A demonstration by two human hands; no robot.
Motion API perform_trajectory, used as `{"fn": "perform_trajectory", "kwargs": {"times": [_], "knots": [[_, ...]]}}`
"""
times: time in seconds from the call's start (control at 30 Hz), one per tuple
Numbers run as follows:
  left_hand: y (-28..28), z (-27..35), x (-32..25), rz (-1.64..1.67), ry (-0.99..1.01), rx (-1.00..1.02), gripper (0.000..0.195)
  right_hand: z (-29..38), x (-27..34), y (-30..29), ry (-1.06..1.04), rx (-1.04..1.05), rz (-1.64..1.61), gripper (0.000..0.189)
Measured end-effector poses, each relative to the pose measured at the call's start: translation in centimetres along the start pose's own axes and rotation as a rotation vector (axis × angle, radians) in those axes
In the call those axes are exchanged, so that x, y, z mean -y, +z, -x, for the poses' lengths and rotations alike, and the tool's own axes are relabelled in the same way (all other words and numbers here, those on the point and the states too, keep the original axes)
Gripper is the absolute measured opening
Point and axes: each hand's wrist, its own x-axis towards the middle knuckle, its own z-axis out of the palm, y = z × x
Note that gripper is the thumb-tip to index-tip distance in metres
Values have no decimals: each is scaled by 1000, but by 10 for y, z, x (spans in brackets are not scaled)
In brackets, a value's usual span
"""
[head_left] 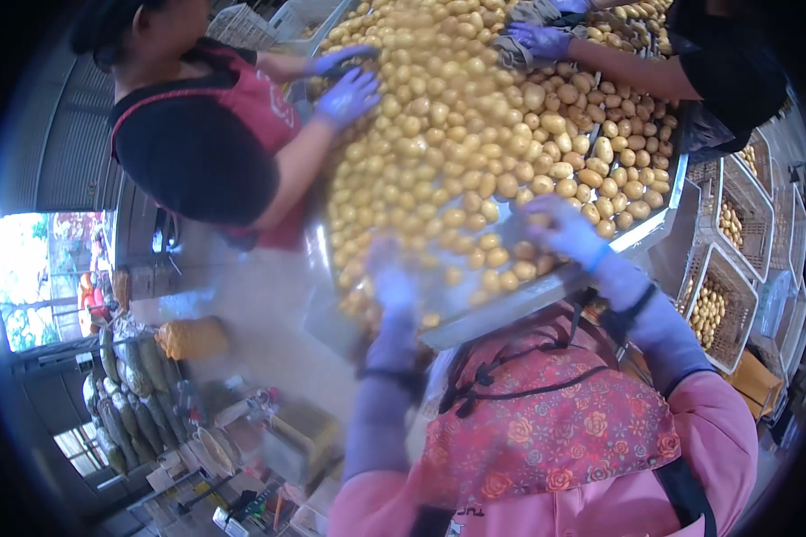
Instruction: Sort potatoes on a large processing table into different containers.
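Small yellow potatoes [436, 127] cover much of a metal sorting table [510, 305] in front of me. My left hand [391, 272], in a purple glove, is over potatoes near the table's left front corner. Motion blur and haze hide its fingers, so I cannot tell whether it holds anything. Farther right, my gloved right hand [571, 231] has its fingers curled around a potato [541, 220] above the front part of the table. Several loose potatoes [494, 258] lie between my hands, with bare metal showing among them.
At the left edge a co-worker's gloved hands [349, 97] rest by the potatoes. Another person's gloved hand [541, 40] touches a grey cloth [512, 54] at the far right. Plastic crates [722, 305], some holding potatoes, stand right of the table. A hazy patch blurs the left side.
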Motion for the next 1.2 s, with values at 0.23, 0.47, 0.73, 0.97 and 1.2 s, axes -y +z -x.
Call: {"fn": "perform_trajectory", "kwargs": {"times": [0.23, 0.47, 0.73, 0.97, 1.2], "knots": [[-20, 33, -67, 95, 487, 416, 64, 194, -120, -294, 258, -1393, -23, 51], [-32, -33, -64, -53, 61, 90, 63, 79, -20, -121, 249, -219, 438, 47], [-14, 47, -43, 17, 432, 386, 63, 20, -28, 8, -356, 274, 759, 57], [-26, 0, -16, -46, 61, -35, 62, -8, 5, 130, -497, 472, 447, 56], [-18, 26, -82, 84, 582, 422, 71, -29, 10, -6, 46, 230, 350, 32]]}}
